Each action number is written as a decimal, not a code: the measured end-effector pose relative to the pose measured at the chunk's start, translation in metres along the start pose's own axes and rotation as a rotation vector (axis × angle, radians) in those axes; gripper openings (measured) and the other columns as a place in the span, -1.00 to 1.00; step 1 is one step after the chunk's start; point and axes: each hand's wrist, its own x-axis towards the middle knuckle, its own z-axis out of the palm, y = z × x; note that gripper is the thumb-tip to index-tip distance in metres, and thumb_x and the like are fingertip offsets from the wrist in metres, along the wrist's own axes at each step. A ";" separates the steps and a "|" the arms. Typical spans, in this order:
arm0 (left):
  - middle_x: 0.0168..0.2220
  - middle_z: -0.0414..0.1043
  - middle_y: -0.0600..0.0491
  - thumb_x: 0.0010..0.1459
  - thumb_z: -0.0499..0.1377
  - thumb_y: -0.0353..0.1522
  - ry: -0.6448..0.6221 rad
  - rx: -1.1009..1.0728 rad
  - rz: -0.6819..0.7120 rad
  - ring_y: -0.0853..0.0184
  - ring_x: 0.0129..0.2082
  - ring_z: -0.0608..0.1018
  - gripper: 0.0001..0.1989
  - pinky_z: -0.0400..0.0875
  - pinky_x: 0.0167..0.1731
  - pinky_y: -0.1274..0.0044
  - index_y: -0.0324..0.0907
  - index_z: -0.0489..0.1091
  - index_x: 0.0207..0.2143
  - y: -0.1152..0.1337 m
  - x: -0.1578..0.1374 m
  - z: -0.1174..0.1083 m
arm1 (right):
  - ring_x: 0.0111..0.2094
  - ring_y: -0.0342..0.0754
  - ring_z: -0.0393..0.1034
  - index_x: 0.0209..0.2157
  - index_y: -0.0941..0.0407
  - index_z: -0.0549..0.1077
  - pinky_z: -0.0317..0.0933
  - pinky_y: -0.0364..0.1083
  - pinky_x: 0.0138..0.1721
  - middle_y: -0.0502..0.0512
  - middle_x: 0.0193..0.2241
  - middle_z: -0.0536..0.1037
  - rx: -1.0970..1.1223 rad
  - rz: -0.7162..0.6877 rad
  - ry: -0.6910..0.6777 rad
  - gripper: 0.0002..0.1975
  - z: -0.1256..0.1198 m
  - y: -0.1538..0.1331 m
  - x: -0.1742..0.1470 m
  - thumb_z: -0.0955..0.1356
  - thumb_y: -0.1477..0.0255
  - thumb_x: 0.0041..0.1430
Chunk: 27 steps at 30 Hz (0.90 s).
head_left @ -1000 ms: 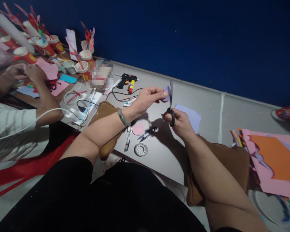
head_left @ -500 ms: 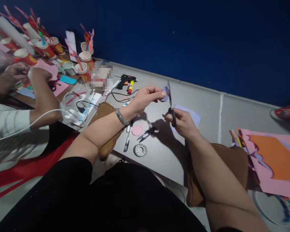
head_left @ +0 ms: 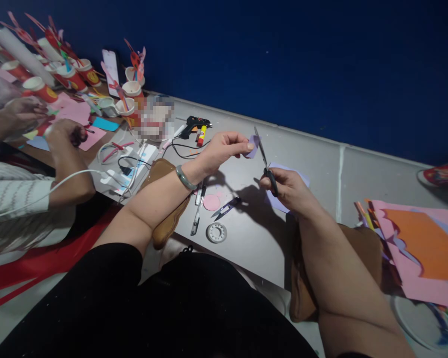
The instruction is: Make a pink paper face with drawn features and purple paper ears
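Note:
My left hand (head_left: 229, 150) pinches a small piece of purple paper (head_left: 253, 147) above the table. Black-handled scissors (head_left: 269, 177) are gripped in my right hand (head_left: 287, 189), with the blades pointing up at the paper's right edge. Whether the blades touch the paper I cannot tell. Beneath my right hand lies a larger purple sheet (head_left: 298, 175), partly covered by it. On the table below my hands are a pink paper circle (head_left: 211, 202), thread snips (head_left: 227, 209), a pen (head_left: 196, 219) and a white tape roll (head_left: 216, 232).
Beyond my left hand are a black glue gun (head_left: 194, 126) and a yellow glue stick (head_left: 201, 135). A power strip (head_left: 134, 171) with cables sits at left, near a co-worker's hands (head_left: 65, 132) and red paper cups (head_left: 71, 78). Orange paper (head_left: 429, 243) lies on pink sheets at right.
The scissors have shifted slightly right and tilted, their tips leaning left toward the paper. My left hand has moved slightly left. The co-worker's hands have moved.

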 end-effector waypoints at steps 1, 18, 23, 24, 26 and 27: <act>-0.47 0.55 0.16 0.04 0.63 -0.07 -0.003 0.000 -0.002 0.48 -0.39 0.53 -0.52 0.44 -0.23 0.51 -0.15 0.48 -0.49 0.000 0.000 0.000 | -0.47 -0.11 0.17 -0.56 0.04 0.43 0.09 -0.05 -0.42 -0.03 -0.56 0.37 0.006 0.003 -0.002 -0.39 0.000 0.000 0.000 0.66 -0.13 0.02; -0.45 0.55 0.13 0.07 0.63 -0.17 -0.011 -0.024 -0.025 0.45 -0.37 0.54 -0.58 0.41 -0.21 0.48 -0.16 0.50 -0.47 0.001 0.000 0.000 | -0.48 -0.10 0.14 -0.58 0.02 0.38 0.07 -0.05 -0.44 -0.02 -0.57 0.35 0.051 0.013 -0.009 -0.33 0.003 -0.004 -0.002 0.65 -0.20 -0.03; -0.46 0.56 0.15 0.04 0.65 -0.12 -0.013 -0.017 -0.025 0.47 -0.39 0.54 -0.53 0.41 -0.23 0.50 -0.16 0.48 -0.49 0.001 0.000 -0.001 | -0.45 -0.07 0.24 -0.57 0.04 0.48 0.18 -0.02 -0.37 0.03 -0.55 0.43 0.103 -0.024 0.074 -0.29 0.003 -0.002 -0.001 0.64 -0.31 -0.08; -0.46 0.57 0.15 0.03 0.65 -0.10 -0.019 -0.019 -0.032 0.48 -0.39 0.54 -0.52 0.41 -0.24 0.51 -0.16 0.48 -0.49 0.001 0.000 -0.001 | -0.44 -0.06 0.27 -0.57 0.04 0.50 0.21 -0.01 -0.35 0.03 -0.56 0.44 0.130 -0.044 0.107 -0.28 0.003 0.000 0.000 0.64 -0.34 -0.11; -0.46 0.58 0.15 0.00 0.66 -0.06 -0.057 -0.035 -0.061 0.49 -0.40 0.55 -0.50 0.41 -0.26 0.53 -0.15 0.48 -0.50 0.001 -0.002 0.002 | -0.40 -0.03 0.35 -0.58 0.02 0.51 0.29 0.02 -0.26 0.03 -0.54 0.47 0.205 -0.094 0.198 -0.29 0.005 0.004 0.004 0.66 -0.33 -0.14; -0.46 0.58 0.14 -0.02 0.67 -0.04 -0.091 -0.047 -0.083 0.49 -0.40 0.56 -0.48 0.41 -0.28 0.54 -0.15 0.48 -0.50 0.000 -0.003 0.004 | -0.36 -0.02 0.40 -0.58 0.02 0.52 0.34 0.03 -0.20 0.03 -0.52 0.50 0.255 -0.122 0.244 -0.32 0.006 0.006 0.005 0.67 -0.29 -0.15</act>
